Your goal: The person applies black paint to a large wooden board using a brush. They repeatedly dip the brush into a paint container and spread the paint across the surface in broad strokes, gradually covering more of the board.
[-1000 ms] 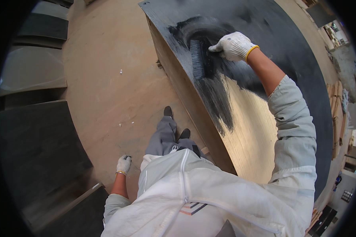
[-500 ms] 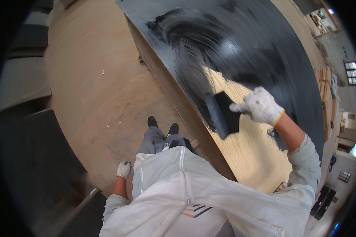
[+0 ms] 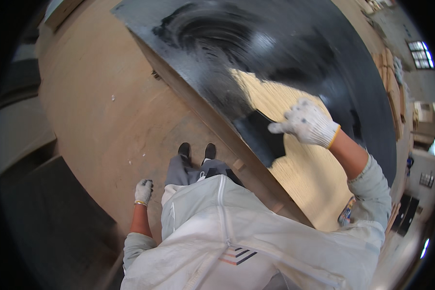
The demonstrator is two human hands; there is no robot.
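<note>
A large board point(image 3: 314, 193) with a pale ribbed surface lies in front of me to the right, much of it covered by a wet, streaky black coating point(image 3: 285, 43). My right hand point(image 3: 308, 122), in a white knitted glove, is closed on a broad black scraper point(image 3: 261, 137). The scraper's flat blade rests on the board close to its left edge, where black coating meets the pale part. The grip itself is mostly hidden by the glove. Over the floor at my left side hangs my gloved left hand point(image 3: 143, 191), fingers curled and dark at the tips; I cannot see inside them.
Brown, dusty floor point(image 3: 92, 116) with small white scraps stretches to the left. Dark sheets point(image 3: 53, 212) are stacked at the far left. A colourful item point(image 3: 345, 212) lies on the board by my right elbow. Long brown bundles point(image 3: 389, 87) stand beyond the board's right side.
The scraper and my right hand have shifted slightly left in view, against the board's left edge. My left hand has risen a little. The whole view has turned slightly.
</note>
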